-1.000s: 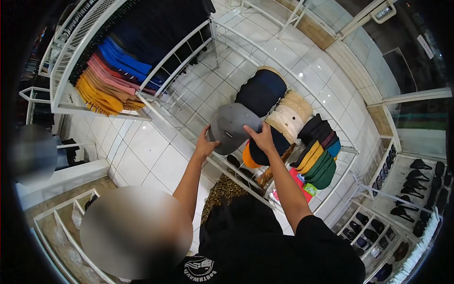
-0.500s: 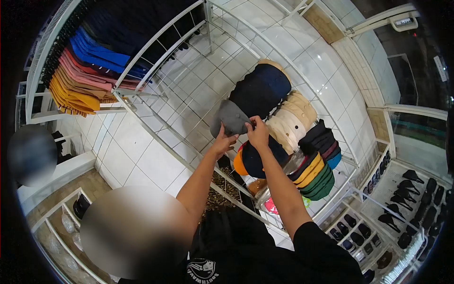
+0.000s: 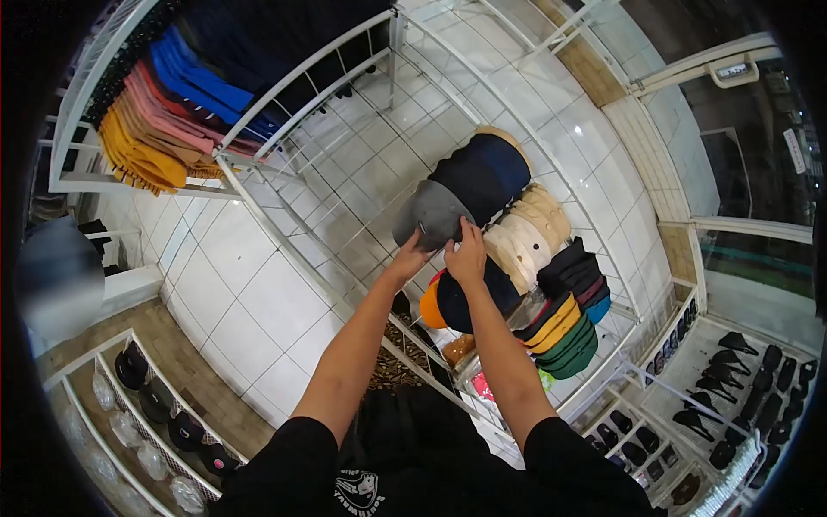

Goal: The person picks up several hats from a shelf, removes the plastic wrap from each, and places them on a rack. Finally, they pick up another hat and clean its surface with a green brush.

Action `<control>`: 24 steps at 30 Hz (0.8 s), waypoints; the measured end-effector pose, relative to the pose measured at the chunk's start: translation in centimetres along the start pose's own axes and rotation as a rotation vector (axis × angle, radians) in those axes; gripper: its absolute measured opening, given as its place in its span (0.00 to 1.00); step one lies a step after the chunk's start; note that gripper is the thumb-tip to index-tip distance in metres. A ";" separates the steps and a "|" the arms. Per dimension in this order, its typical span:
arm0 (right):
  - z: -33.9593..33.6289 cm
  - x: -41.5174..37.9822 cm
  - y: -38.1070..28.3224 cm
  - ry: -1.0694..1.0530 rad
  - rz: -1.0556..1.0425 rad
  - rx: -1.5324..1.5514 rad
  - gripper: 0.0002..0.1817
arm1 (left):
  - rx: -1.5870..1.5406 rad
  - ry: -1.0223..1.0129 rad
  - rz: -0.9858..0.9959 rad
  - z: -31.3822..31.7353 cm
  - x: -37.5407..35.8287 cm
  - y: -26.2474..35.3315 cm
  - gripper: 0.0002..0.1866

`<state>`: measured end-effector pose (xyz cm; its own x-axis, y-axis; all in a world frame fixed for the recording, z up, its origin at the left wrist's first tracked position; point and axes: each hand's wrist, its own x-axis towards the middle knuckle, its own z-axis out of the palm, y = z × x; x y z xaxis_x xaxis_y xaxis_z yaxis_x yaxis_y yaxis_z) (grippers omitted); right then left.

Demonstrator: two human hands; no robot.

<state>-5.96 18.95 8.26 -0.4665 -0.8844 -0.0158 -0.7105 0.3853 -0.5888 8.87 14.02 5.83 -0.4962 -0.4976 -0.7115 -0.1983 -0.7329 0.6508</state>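
A grey cap (image 3: 432, 209) sits at the near end of a long row of dark caps (image 3: 475, 175) on a white wire rack. My left hand (image 3: 408, 261) holds its near edge from the left, fingertips on the fabric. On the other side of that edge, my right hand (image 3: 466, 257) has its fingers bent and closed on the cap. Just beneath my right hand lies a navy cap (image 3: 474, 297) with an orange part (image 3: 430, 307). Beside the row, beige caps (image 3: 527, 237) are stacked together. Parts of the grey cap are hidden by my fingers.
White rails (image 3: 289, 254) edge the rack. Yellow and green caps (image 3: 564, 346) lie at its right. Folded garments (image 3: 142, 142) fill the upper left rack. Dark caps (image 3: 157, 401) stand on a shelf at lower left, and sandals (image 3: 722, 370) at lower right.
Both hands stay on the grey cap, with my right hand now lower on its edge. The view has shifted slightly. A blurred patch at lower left is gone, revealing the shelf of caps.
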 end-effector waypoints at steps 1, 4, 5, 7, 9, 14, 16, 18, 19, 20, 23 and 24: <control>-0.1 -0.6 -0.1 0.030 -0.075 0.037 0.32 | 0.226 0.137 -0.026 -0.1 -1.1 -0.4 0.42; -3.1 -3.3 -4.0 -0.115 0.139 0.272 0.31 | 0.095 0.271 0.126 -1.0 -4.9 -4.1 0.34; -3.5 -4.5 -4.9 -0.114 0.111 0.282 0.31 | 0.093 0.264 0.194 -1.1 -8.3 -3.2 0.31; -4.0 -7.1 -6.8 -0.188 0.088 0.368 0.29 | -0.043 0.178 0.197 -2.4 -13.6 -3.8 0.30; -3.0 -10.2 -8.7 -0.217 -0.026 0.304 0.27 | -0.079 0.189 0.178 -4.3 -18.8 -5.0 0.28; -0.4 -19.2 -18.8 -0.579 -0.241 0.366 0.21 | -0.305 0.474 0.183 -9.7 -31.1 -12.2 0.26; 0.4 -24.0 -23.8 -0.781 -0.316 0.334 0.20 | -0.414 0.608 0.180 -12.1 -35.8 -16.7 0.25; 2.6 -29.6 -27.1 -0.914 -0.443 0.321 0.19 | -0.529 0.705 0.196 -13.8 -41.2 -22.2 0.24; 4.1 -32.4 -28.9 -0.987 -0.495 0.315 0.19 | -0.589 0.773 0.168 -14.6 -44.1 -24.4 0.24; 5.4 -35.6 -30.5 -1.085 -0.569 0.295 0.19 | -0.675 0.859 0.178 -15.0 -47.1 -27.1 0.24; 7.1 -46.2 -37.1 -1.249 -0.673 0.266 0.17 | -0.688 1.181 0.314 -17.3 -55.3 -36.3 0.23; 9.1 -49.3 -38.2 -1.334 -0.724 0.227 0.17 | -0.682 1.311 0.322 -18.0 -57.2 -39.2 0.22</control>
<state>48.99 45.46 24.19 0.8186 -0.4908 -0.2984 -0.4194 -0.1558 -0.8943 60.24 62.86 16.29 0.7151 -0.4536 -0.5319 0.3699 -0.4001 0.8385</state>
